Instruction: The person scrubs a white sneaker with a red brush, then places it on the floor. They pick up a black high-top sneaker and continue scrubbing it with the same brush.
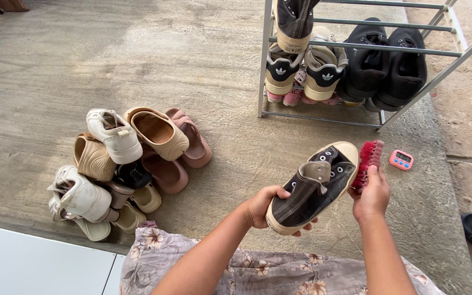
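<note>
Your left hand [261, 206] grips the black shoe [312, 188] mid-frame; your right hand [372, 195] holds a red brush [368, 162] on its toe. Shoe pile [127, 169] at left.

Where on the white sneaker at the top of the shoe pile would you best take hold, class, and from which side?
Grip the white sneaker across its heel end, probably from above: it lies on top of the shoe pile, heel toward the middle, with nothing over it. Its sides look firm enough to pinch.
</note>
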